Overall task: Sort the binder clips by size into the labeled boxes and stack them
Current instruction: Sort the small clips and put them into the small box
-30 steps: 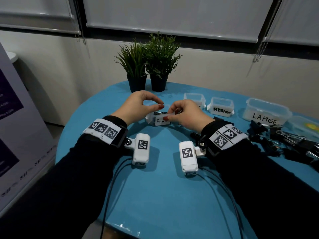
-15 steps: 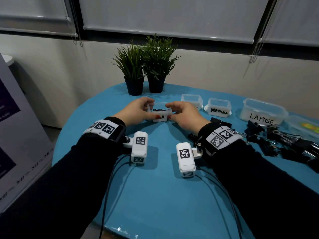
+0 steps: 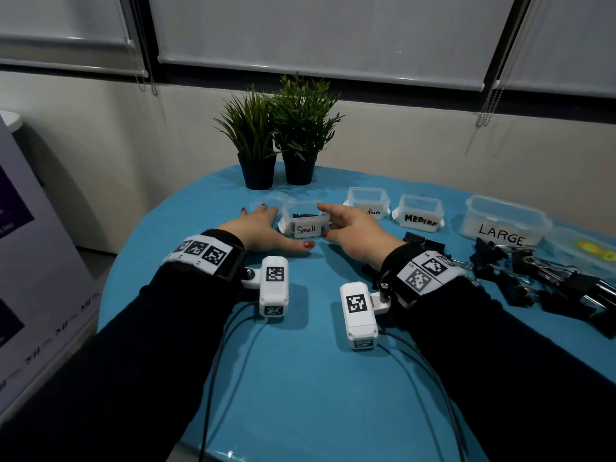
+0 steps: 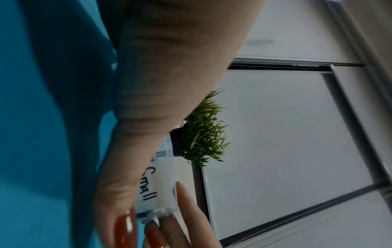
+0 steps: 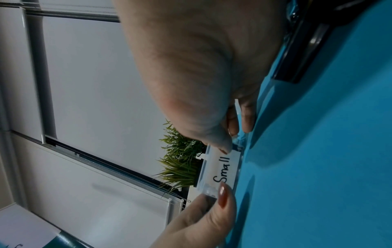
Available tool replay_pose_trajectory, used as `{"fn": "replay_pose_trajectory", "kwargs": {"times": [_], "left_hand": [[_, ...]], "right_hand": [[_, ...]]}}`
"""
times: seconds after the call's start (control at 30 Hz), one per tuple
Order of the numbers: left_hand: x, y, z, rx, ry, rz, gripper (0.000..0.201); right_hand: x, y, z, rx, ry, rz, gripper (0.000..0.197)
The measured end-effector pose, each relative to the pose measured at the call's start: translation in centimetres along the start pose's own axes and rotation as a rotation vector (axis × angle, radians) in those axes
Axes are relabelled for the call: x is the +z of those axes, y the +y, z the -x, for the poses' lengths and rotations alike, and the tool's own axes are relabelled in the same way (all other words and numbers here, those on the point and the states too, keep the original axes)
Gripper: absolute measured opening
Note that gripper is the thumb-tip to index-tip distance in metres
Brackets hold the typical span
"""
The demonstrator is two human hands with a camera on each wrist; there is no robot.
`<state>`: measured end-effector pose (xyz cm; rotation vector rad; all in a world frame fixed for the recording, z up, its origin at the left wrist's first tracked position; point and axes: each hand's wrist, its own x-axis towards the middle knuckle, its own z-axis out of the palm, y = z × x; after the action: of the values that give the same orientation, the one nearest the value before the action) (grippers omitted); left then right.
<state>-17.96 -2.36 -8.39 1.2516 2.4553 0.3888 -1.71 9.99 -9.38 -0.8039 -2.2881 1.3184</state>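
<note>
The clear box labelled Small [image 3: 305, 225] stands on the blue table [image 3: 300, 378] with small black clips [image 3: 302, 215] inside. My right hand [image 3: 350, 225] holds its right end, thumb on the label corner and fingers curved over the far rim; the right wrist view shows the thumb on the Small box [image 5: 222, 169]. My left hand [image 3: 263, 228] lies flat on the table just left of the box, fingers straight, thumb in front of it. In the left wrist view the Small box [image 4: 157, 184] shows past my palm. A pile of black binder clips [image 3: 550, 281] lies at the right.
Two clear Medium boxes [image 3: 368, 200] [image 3: 418, 211] and a Large box [image 3: 503, 221] stand in a row to the right. A clear lid [image 3: 270, 199] lies beyond my left fingers, another lid [image 3: 586, 250] at far right. Two potted plants [image 3: 256, 151] [image 3: 300, 138] stand behind.
Both hands held the Small box raised; it has moved away from me and now stands on the table. My left hand has let go and flattened beside it.
</note>
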Motion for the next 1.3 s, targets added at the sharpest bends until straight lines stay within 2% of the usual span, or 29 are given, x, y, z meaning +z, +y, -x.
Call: {"fn": "replay_pose_trajectory", "kwargs": {"times": [0.13,0.2,0.37,0.43,0.53,0.6,0.7,0.77,0.83,0.9,0.93,1.1,1.3], "left_hand": [[-0.3,-0.6,0.0,-0.053,0.078,-0.038,0.14],[-0.6,-0.7,0.4,-0.09,0.095,-0.063,0.135],[-2.1,-2.0,1.2,-0.071,0.131,0.136,0.058],[-2.4,-2.6,1.3,-0.034,0.154,0.145,0.04],[-2.4,-2.7,0.8,-0.005,0.183,0.137,0.025],[-2.4,-2.4,0.7,-0.009,0.242,0.122,0.023],[-2.4,-2.7,0.2,-0.036,0.409,0.179,0.024],[-2.5,-2.6,-0.1,-0.014,0.53,0.321,0.027],[-2.5,-1.9,-0.2,0.062,0.6,0.587,0.026],[-2.4,-0.7,0.3,0.134,0.585,0.799,0.024],[-2.3,-0.1,0.6,0.157,0.556,0.816,0.023],[-1.0,1.2,0.0,0.168,0.423,0.778,0.02],[-0.6,0.8,-1.0,0.175,0.465,0.719,0.025]], "right_hand": [[0.0,0.2,0.1,0.0,-0.002,-0.004,0.068],[0.0,0.2,0.1,0.0,-0.008,0.004,0.069],[0.0,0.2,0.0,-0.01,0.01,0.014,0.067],[-0.1,0.1,0.2,-0.013,0.014,0.004,0.065],[-0.2,0.1,0.4,-0.018,0.017,0.007,0.064],[-0.2,0.1,0.4,-0.019,0.015,0.004,0.064],[0.0,0.2,0.2,-0.018,0.015,-0.009,0.064],[0.1,0.0,0.3,-0.017,0.026,-0.02,0.062],[0.2,-0.2,0.3,-0.017,0.039,-0.027,0.06],[0.4,-0.3,0.3,-0.022,0.048,-0.017,0.059],[0.5,-0.4,0.4,-0.027,0.053,-0.009,0.058],[0.4,-0.7,0.5,-0.039,0.126,-0.044,0.058],[0.4,-0.9,0.6,-0.078,0.176,-0.08,0.06]]}}
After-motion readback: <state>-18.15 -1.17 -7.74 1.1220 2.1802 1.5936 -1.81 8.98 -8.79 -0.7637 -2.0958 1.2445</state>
